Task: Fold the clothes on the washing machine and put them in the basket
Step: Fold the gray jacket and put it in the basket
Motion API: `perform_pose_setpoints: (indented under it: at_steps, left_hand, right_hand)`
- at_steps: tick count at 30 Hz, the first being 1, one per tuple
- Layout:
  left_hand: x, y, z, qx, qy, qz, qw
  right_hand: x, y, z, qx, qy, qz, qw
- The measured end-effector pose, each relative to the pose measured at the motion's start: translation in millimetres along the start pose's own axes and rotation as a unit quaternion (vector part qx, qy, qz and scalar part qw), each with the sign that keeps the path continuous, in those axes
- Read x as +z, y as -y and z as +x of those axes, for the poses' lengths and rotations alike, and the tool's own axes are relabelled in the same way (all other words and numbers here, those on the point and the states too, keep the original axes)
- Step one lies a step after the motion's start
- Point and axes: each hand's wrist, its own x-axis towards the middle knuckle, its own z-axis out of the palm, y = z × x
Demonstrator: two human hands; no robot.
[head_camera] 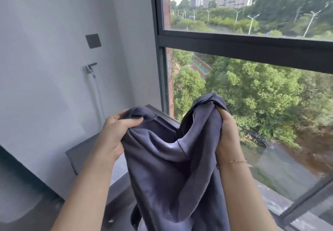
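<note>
A garment [173, 158] is held up unfolded, gripped by the left hand [115, 131] and right hand [228, 131]; folding and basket are judged left.

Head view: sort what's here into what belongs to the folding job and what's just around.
Job:
- grey-blue garment, held up, hanging
- left hand, gripping one top edge
- right hand, gripping the other

Just around:
- wall tap
- dark wall plate
- window frame
- thin bracelet

One garment [173, 167], two hands, one tap [91, 68], one bracelet [236, 161].
</note>
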Motion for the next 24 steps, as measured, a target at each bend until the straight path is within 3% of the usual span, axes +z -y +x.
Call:
perform_pose_setpoints:
  at_steps: [6,14,17,21,24]
  left_hand:
    - [4,-23,67,0.06,-0.075,-0.009,0.995]
    - [-71,-44,168,0.158,-0.198,0.041,0.967]
    - [-101,-21,209,0.139,-0.232,0.054,0.961]
    - [-136,44,265,0.061,-0.272,0.077,0.957]
    - [-153,109,289,-0.058,-0.277,0.125,0.951]
  right_hand:
    - [59,-9,70,0.034,0.072,0.079,0.994]
    - [172,-68,151,0.087,0.22,0.142,0.961]
    - [196,-106,181,0.097,0.243,0.075,0.962]
    - [201,-186,237,0.127,0.176,-0.037,0.975]
    - [184,-244,268,0.23,0.204,-0.13,0.943]
